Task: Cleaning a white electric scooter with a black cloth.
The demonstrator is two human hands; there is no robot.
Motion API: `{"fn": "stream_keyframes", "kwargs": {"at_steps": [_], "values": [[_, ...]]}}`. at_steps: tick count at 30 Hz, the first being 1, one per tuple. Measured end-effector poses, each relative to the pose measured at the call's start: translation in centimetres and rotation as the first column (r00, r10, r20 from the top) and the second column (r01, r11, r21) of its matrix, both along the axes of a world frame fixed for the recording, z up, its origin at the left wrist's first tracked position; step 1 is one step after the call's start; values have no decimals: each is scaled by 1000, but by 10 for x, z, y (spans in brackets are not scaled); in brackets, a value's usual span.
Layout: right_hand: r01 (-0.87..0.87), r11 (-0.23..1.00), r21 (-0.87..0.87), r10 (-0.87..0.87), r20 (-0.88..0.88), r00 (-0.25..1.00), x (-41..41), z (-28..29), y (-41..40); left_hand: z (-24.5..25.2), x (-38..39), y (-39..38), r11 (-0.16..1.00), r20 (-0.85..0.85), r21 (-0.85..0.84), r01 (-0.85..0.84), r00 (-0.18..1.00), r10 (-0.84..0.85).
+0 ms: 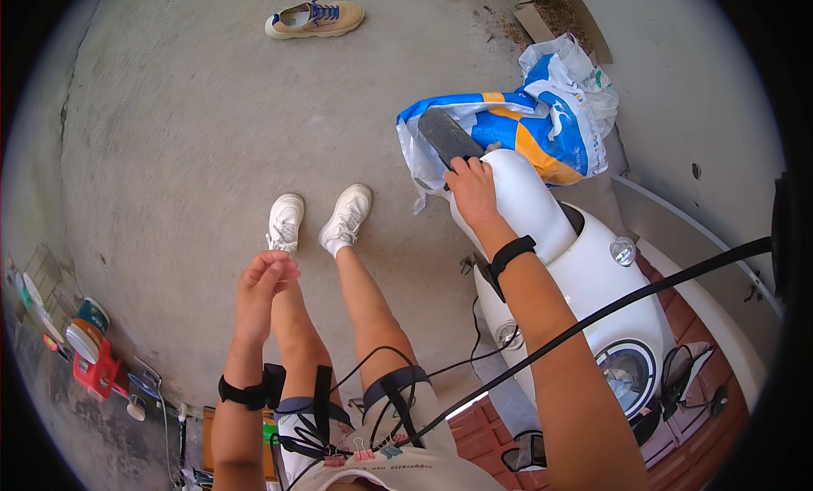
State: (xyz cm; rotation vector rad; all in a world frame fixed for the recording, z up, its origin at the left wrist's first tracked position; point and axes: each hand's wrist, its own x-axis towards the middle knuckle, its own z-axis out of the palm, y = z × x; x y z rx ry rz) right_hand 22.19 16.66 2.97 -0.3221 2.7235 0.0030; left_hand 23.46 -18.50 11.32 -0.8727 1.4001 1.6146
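Note:
My right hand (471, 189) lies at the front edge of a scooter's white front fender (517, 192), beside the dark front tyre (448, 135). Its fingers bend over that edge next to a dark part, and the palm side is hidden. The tyre points towards a blue, white and orange plastic sack (537, 129). My left hand (262, 291) hangs in the air before my legs, its fingers loosely bent and nothing seen in it. On the scooter's white front body (591, 287) sit a round headlight (625, 373) and two clear turn signals.
A black cable (610, 313) crosses over my right forearm. A tan shoe (324, 19) with blue laces lies on the concrete floor (184, 122). An open cardboard box (571, 21) stands by the right wall. A red plastic stool (96, 370) and a tub (89, 329) are at left.

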Motion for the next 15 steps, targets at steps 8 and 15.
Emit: {"fn": "stream_keyframes", "kwargs": {"at_steps": [8, 15], "values": [[379, 920, 101, -355, -195, 914, -17, -11, 11, -1, 6, -10, 998, 28, -41, -42, 999, 43], [-235, 946, 225, 223, 76, 972, 63, -13, -9, 7, 6, -3, 999, 6, 15, -28, 1000, 28]]}}
